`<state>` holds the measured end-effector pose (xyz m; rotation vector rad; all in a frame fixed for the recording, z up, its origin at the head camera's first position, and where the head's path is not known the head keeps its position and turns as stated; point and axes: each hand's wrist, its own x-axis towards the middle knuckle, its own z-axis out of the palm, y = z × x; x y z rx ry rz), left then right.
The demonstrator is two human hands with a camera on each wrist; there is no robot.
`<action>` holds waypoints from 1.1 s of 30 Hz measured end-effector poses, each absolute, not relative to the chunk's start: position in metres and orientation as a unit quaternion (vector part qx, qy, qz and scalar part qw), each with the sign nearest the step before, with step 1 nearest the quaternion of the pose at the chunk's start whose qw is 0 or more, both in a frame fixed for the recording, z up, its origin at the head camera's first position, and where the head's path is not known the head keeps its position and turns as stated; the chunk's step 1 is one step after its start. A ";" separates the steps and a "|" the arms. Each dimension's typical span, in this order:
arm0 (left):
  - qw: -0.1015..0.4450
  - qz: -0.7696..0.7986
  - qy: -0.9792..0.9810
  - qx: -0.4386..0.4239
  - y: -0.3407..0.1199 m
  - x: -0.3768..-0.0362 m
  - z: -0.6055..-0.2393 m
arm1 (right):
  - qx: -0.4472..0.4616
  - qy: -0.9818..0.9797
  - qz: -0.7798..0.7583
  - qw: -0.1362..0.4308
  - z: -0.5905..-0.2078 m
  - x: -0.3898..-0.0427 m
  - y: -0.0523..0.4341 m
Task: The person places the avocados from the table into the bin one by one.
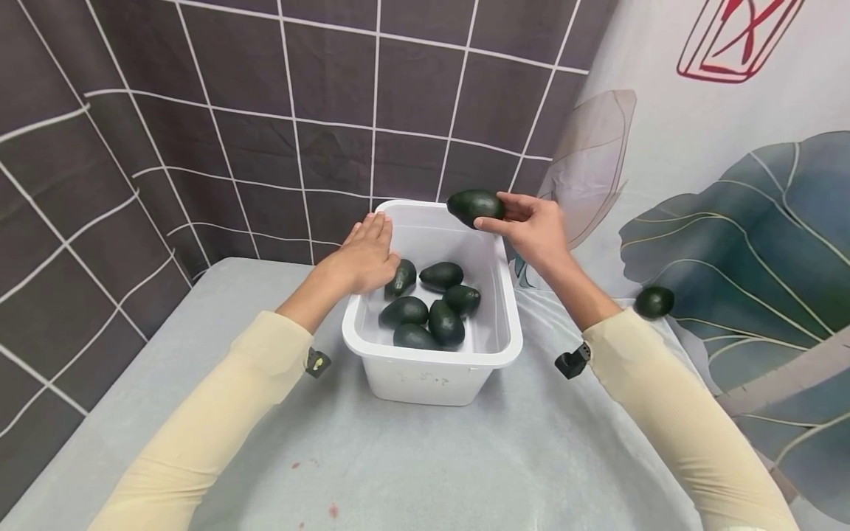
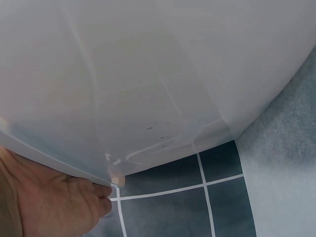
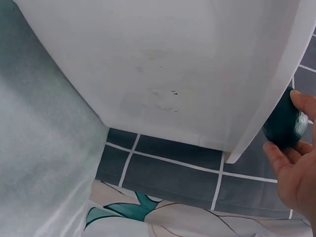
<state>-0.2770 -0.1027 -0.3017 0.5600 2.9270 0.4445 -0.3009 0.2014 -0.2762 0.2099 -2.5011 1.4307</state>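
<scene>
Dark grey tiling with white grout lines (image 1: 299, 110) was seen behind and to the left of the scene, and a pale curtain printed with large teal leaves (image 1: 744, 221) hung on the right. A table covered in a light grey cloth (image 1: 425, 457) lay in front of these walls.

The right hand (image 1: 534, 228) was held above the far right corner of a white plastic tub (image 1: 432, 372), and a dark green avocado (image 1: 474, 206) was pinched between its thumb and curled fingertips, over the tub's far rim. In the right wrist view the same avocado (image 3: 282, 126) was seen gripped just beside the tub's outer wall (image 3: 158, 69). The left hand (image 1: 367, 254) was laid flat on the tub's left rim, its fingers straight and nothing gripped; in the left wrist view its palm (image 2: 44, 202) was seen pressed against the tub's edge (image 2: 148, 89).

Six more avocados (image 1: 428, 306) were heaped together on the tub's floor, touching one another. One further avocado (image 1: 654, 302) lay on the cloth at the far right, well apart from the tub and close to the curtain. Cream sleeves (image 1: 219, 413) covered both forearms, and a small black device (image 1: 572, 361) was strapped at the right wrist. A few small reddish spots (image 1: 332, 509) were marked on the near cloth.
</scene>
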 end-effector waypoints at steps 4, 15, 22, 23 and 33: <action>0.065 0.149 0.969 0.185 -0.103 -0.276 -0.301 | 0.083 -0.853 0.499 0.126 -0.279 -0.302 0.199; 0.065 0.146 0.970 0.184 -0.103 -0.277 -0.303 | 0.081 -0.856 0.492 0.137 -0.284 -0.299 0.208; 0.062 0.145 0.970 0.185 -0.103 -0.276 -0.302 | 0.083 -0.855 0.493 0.139 -0.288 -0.299 0.212; 0.062 0.145 0.970 0.184 -0.103 -0.276 -0.302 | 0.084 -0.855 0.492 0.138 -0.289 -0.298 0.213; 0.064 0.147 0.970 0.184 -0.103 -0.275 -0.301 | 0.078 -0.835 0.527 0.138 -0.297 -0.295 0.220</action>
